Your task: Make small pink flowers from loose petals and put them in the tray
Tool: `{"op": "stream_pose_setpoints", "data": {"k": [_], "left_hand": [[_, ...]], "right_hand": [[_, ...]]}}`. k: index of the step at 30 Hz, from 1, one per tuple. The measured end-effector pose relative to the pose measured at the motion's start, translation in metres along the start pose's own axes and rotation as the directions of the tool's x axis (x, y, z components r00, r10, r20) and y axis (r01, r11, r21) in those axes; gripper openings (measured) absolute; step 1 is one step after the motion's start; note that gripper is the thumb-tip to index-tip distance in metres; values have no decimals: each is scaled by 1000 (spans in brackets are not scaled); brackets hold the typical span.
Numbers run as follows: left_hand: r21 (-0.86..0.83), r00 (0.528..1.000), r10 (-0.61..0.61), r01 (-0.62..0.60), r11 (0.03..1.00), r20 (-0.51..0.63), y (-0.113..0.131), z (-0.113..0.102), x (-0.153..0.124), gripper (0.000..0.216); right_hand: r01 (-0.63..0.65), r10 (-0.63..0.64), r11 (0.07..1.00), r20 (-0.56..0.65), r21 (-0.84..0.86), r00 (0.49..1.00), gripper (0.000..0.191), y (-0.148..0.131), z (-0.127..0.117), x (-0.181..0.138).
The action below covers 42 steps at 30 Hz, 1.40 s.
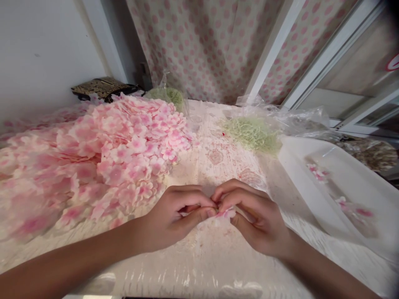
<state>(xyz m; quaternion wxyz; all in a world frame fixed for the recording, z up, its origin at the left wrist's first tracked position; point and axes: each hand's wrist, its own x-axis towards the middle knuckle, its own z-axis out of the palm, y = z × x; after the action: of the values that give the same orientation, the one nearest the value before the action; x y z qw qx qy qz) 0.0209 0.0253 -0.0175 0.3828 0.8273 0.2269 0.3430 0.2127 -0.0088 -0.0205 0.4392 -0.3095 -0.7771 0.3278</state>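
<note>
My left hand (174, 218) and my right hand (257, 218) meet at the fingertips in front of me. Between them, both pinch a small pale pink artificial flower petal (227, 214), which is partly hidden by my fingers. To the left of my left hand lies a large heap of pink-and-white fabric petals (102, 158), its near edge close to my left wrist. Neither hand touches the heap.
A tuft of pale green shredded fibre (252, 135) lies on the plastic-covered table (218, 166) beyond my hands. A white tray (339, 195) with a few pink petals stands at right. Behind are a green-filled plastic bag (166, 96), a dark patterned pouch (102, 88) and a polka-dot curtain (205, 41).
</note>
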Motion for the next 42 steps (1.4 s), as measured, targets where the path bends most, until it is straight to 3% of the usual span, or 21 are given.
{"op": "stream_pose_setpoints", "data": {"k": [8, 21, 24, 28, 30, 32, 34, 37, 39, 42], "left_hand": [[92, 993, 90, -97, 991, 78, -2, -2, -3, 10], [136, 979, 51, -79, 988, 197, 0, 0, -4, 15], [44, 970, -21, 11, 999, 242, -1, -1, -3, 16], [-138, 906, -213, 279, 950, 365, -5, -3, 1, 21], [-159, 892, -246, 325, 932, 380, -6, -4, 4, 22], [-142, 919, -240, 295, 945, 311, -7, -3, 7, 21], [-86, 968, -198, 213, 973, 157, -9, -3, 9, 17], [85, 997, 35, -30, 996, -62, -16, -4, 10, 22], [226, 974, 216, -195, 954, -70, -23, -7, 10, 32], [340, 943, 331, -306, 889, -19, -30, -10, 10, 23]], "right_hand": [[-51, 47, 997, 63, 59, 997, 26, 6, 1, -2], [-49, 36, 994, 123, 102, 992, 24, 9, -1, 0], [-42, 26, 993, 141, 107, 990, 21, 10, 0, 0], [-11, -4, 996, 155, 93, 988, 25, 12, 1, 1], [2, -13, 998, 165, 67, 986, 28, 13, 0, 1], [-19, 10, 998, 137, 62, 991, 27, 15, -1, 2], [-72, 67, 991, 44, 113, 997, 20, 17, -4, 4], [-168, 203, 947, -105, 273, 974, 7, 21, -7, 6], [-219, 297, 878, -125, 426, 947, 4, 25, -7, 7], [-288, 403, 735, -53, 614, 914, 13, 30, -3, 8]]}}
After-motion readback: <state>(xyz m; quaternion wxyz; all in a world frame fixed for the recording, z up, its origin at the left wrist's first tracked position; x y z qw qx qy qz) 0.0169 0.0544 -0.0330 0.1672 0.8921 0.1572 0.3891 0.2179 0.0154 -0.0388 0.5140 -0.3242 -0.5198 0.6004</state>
